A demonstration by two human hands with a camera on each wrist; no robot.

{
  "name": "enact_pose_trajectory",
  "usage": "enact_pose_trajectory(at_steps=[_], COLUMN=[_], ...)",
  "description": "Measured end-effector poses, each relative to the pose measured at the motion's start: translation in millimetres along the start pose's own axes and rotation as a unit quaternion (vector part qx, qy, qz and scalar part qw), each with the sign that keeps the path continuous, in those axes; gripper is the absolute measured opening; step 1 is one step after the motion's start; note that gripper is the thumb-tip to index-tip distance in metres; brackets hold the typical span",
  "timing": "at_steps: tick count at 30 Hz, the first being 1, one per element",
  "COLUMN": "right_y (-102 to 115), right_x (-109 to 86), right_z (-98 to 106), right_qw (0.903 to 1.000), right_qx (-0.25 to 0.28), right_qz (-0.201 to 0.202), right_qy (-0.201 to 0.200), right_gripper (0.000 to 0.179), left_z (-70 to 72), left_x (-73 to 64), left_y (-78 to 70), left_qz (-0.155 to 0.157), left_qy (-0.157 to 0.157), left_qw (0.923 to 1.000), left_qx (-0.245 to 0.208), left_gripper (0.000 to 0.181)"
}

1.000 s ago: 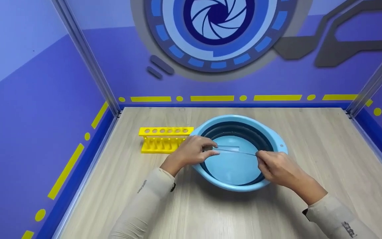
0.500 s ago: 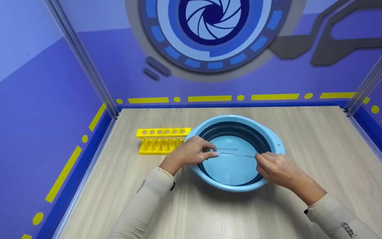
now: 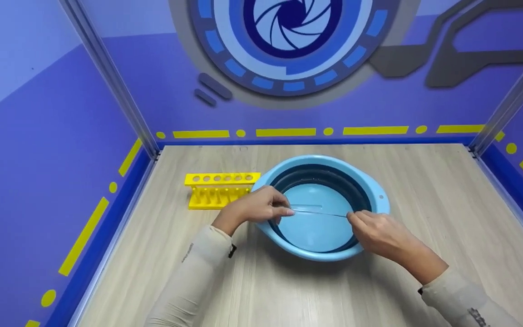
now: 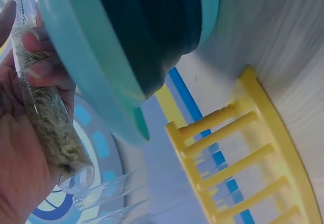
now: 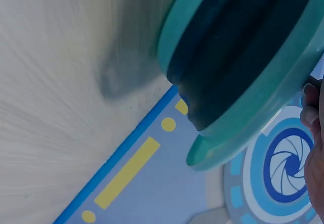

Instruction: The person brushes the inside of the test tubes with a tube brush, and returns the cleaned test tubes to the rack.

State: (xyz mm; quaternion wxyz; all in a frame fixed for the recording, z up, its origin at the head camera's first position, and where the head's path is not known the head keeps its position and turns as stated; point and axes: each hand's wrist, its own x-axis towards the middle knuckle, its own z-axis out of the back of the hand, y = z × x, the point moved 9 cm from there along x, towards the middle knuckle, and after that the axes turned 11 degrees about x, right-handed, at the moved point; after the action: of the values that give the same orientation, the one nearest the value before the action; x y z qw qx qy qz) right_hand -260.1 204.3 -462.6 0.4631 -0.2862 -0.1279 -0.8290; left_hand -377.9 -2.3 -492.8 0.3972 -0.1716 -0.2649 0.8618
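Observation:
My left hand (image 3: 263,204) grips a clear test tube (image 4: 43,118), its fingers curled round the glass, above the left part of the blue basin (image 3: 313,258). Inside the tube, the pale bristles of a test tube brush (image 4: 55,133) reach close to the rounded end. The brush's thin wire handle (image 3: 320,212) runs across over the basin to my right hand (image 3: 382,231), whose thumb and fingers pinch its far end near the right rim. In the right wrist view only the fingertips (image 5: 310,114) and edge of that hand show.
A yellow test tube rack (image 3: 223,178) stands left of the basin, close to its rim. Faint clear tube-like shapes (image 4: 109,191) show past the hand in the left wrist view. Blue and purple panels (image 3: 107,113) enclose the wooden table (image 3: 288,295) at the back and sides.
Both hands have moved slightly down and to the left in the head view, still holding the tube and the brush. The whole view has also shifted a little.

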Motion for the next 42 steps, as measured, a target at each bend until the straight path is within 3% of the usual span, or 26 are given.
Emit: enact_pose_trajectory(at_steps=[3, 7, 13, 16, 18, 20, 22, 24, 26, 29, 31, 32, 34, 35, 36, 39, 42], right_y=[-1.9, -5.3, -6.8, -8.7, -11.5, -16.3, -22.3, -27.8, -31.8, -34.7, -36.3, -36.9, -37.0, -36.3, -35.2, -27.4, -17.7], right_x=[-6.6, -8.6, -4.1, -3.6, -3.6, -4.3, -5.6, -8.2, -11.7, -15.8, -17.5, -17.7, -16.7, -15.4, -13.7, -5.7, 0.6], right_z=[0.0, 0.4, 2.8, 4.2, 4.4, 3.4, -0.5, -6.9, -14.2, -23.3, -27.1, -27.8, -26.8, -25.1, -22.7, -11.7, -2.7], right_qw=[0.999, 0.9941, 0.9913, 0.9822, 0.9695, 0.9498, 0.9189, 0.8788, 0.8307, 0.7709, 0.7432, 0.7387, 0.751, 0.766, 0.7865, 0.8676, 0.9261], right_qx=[0.04, 0.099, 0.116, 0.159, 0.204, 0.256, 0.317, 0.377, 0.433, 0.496, 0.523, 0.528, 0.517, 0.503, 0.482, 0.387, 0.293], right_qz=[-0.017, -0.034, -0.051, -0.086, -0.12, -0.165, -0.225, -0.288, -0.349, -0.4, -0.417, -0.419, -0.41, -0.4, -0.386, -0.312, -0.233], right_qy=[-0.014, -0.027, -0.036, -0.051, -0.063, -0.074, -0.068, -0.051, -0.026, -0.002, 0.003, 0.002, -0.002, -0.004, -0.007, -0.026, -0.046], right_gripper=[0.026, 0.011, 0.027, 0.028, 0.026, 0.026, 0.027, 0.026, 0.025, 0.026, 0.027, 0.027, 0.026, 0.025, 0.024, 0.024, 0.026], left_z=[-5.7, -3.6, 4.2, 7.2, 10.0, 12.8, 15.4, 17.6, 20.0, 23.7, 25.6, 26.0, 26.5, 26.5, 26.3, 26.5, 27.8], left_x=[2.1, 1.1, -5.0, -7.6, -9.4, -11.3, -13.2, -15.3, -17.3, -20.0, -21.3, -21.8, -22.5, -22.7, -22.9, -23.2, -22.3], left_y=[0.7, 2.0, -3.0, -7.6, -11.5, -15.3, -18.9, -22.0, -24.9, -27.9, -29.2, -29.3, -28.8, -28.1, -27.1, -23.3, -19.2], left_qz=[-0.007, -0.009, -0.041, -0.066, -0.082, -0.096, -0.111, -0.126, -0.14, -0.161, -0.167, -0.168, -0.164, -0.159, -0.154, -0.138, -0.116], left_qy=[-0.028, -0.091, -0.153, -0.176, -0.195, -0.215, -0.236, -0.256, -0.276, -0.307, -0.321, -0.324, -0.322, -0.317, -0.31, -0.28, -0.245], left_qw=[0.9995, 0.9942, 0.981, 0.9716, 0.962, 0.9505, 0.9376, 0.9228, 0.908, 0.8865, 0.879, 0.8772, 0.8795, 0.8829, 0.8881, 0.9066, 0.9293], left_qx=[0.014, 0.057, 0.112, 0.145, 0.173, 0.202, 0.23, 0.259, 0.282, 0.306, 0.311, 0.312, 0.31, 0.307, 0.302, 0.284, 0.251], left_gripper=[0.031, 0.035, 0.04, 0.041, 0.04, 0.039, 0.037, 0.036, 0.034, 0.033, 0.033, 0.033, 0.033, 0.034, 0.034, 0.035, 0.037])
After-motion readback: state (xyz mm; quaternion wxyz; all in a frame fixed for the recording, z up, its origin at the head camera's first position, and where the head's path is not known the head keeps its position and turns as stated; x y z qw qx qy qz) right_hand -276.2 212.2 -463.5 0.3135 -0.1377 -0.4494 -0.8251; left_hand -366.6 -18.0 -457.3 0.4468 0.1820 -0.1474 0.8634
